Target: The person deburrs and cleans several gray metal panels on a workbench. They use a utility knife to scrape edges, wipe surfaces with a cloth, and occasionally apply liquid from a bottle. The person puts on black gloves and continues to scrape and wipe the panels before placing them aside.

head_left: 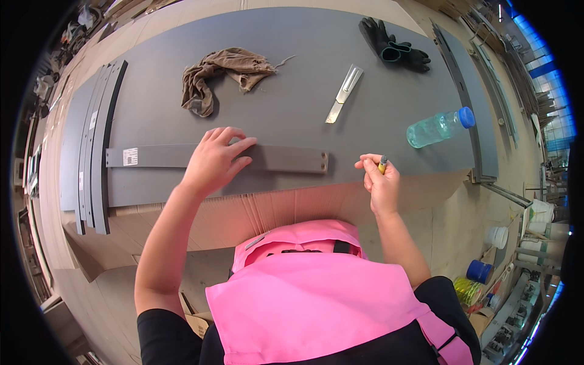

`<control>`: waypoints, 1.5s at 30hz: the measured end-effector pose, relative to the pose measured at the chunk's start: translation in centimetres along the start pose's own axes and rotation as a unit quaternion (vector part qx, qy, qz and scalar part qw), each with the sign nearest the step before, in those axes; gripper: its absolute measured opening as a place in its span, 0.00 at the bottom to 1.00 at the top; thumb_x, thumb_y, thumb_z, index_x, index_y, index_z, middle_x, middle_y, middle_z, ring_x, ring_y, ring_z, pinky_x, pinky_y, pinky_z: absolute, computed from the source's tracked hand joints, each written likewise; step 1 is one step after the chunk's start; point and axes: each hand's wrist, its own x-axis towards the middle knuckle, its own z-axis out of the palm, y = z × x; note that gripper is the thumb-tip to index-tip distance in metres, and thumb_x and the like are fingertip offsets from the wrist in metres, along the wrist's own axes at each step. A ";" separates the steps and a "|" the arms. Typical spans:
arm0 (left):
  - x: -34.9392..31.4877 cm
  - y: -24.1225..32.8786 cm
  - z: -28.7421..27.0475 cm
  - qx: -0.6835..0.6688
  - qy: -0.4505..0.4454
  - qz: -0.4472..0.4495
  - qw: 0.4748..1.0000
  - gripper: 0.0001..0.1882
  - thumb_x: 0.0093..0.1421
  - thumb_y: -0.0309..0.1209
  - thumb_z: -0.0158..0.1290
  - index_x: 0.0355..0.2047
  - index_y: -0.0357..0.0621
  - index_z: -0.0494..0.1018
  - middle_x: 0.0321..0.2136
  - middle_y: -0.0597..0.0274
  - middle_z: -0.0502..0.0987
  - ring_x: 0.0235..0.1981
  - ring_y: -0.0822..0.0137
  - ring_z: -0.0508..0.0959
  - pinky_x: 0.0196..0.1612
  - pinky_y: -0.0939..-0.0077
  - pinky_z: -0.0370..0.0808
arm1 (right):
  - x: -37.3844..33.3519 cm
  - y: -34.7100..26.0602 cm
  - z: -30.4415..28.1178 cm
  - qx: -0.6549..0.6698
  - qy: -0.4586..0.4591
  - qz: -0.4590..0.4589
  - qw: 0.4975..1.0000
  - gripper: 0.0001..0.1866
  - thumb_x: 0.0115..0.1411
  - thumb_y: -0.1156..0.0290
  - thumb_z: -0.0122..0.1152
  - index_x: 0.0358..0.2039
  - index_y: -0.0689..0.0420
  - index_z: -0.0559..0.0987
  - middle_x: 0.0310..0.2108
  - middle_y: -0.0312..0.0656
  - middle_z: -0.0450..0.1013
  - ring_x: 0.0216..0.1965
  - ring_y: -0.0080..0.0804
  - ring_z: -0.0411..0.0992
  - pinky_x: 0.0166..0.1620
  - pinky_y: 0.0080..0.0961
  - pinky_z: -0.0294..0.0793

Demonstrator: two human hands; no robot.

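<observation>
A long, flat grey metal bar (pixel 286 158) is laid by the surface's (pixel 292 109) near edge beneath the left hand's (pixel 213 161) spread fingers, a yellow pen-shaped tool (pixel 382 163) is pinched by the right hand (pixel 382 185), further progress indiscernible

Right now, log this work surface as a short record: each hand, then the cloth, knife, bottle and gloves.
Left hand: open over a long, flat grey bar with a white label; fingertip contact unclear
Right hand: holding a slim yellow pen-like object with a dark end
Cloth: crumpled brown fabric, beyond the bar
Knife: silver utility knife, blade out
Bottle: clear plastic bottle with blue cap, right side
Gloves: black gloves with green-edged cuff, far right
</observation>
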 end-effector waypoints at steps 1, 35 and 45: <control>0.1 0.6 0.7 0.031 0.008 0.000 0.999 0.26 0.58 0.36 0.61 0.57 0.48 0.75 0.57 0.57 0.72 0.61 0.53 0.68 0.66 0.57 0.63 | 0.0 0.1 0.1 -0.002 0.000 0.005 1.000 0.07 0.69 0.72 0.60 0.42 0.60 0.82 0.34 0.38 0.81 0.19 0.10 0.60 0.21 0.13 0.57; -7.3 -5.4 3.5 0.024 0.165 -0.203 0.965 0.39 0.65 0.49 0.55 0.69 0.40 0.61 0.71 0.53 0.59 0.73 0.56 0.56 0.75 0.54 0.46 | 3.2 3.0 2.6 -0.263 -0.049 -0.056 0.962 0.07 0.69 0.77 0.54 0.41 0.61 0.80 0.29 0.31 0.73 0.21 0.09 0.56 0.24 0.12 0.54; -22.8 -15.0 -3.3 0.200 0.185 -0.392 0.879 0.43 0.60 0.57 0.58 0.67 0.42 0.64 0.69 0.54 0.63 0.71 0.55 0.59 0.74 0.51 0.46 | 3.4 3.8 3.1 -0.319 0.005 -0.110 0.941 0.06 0.68 0.77 0.53 0.40 0.60 0.78 0.27 0.29 0.69 0.24 0.11 0.60 0.28 0.12 0.59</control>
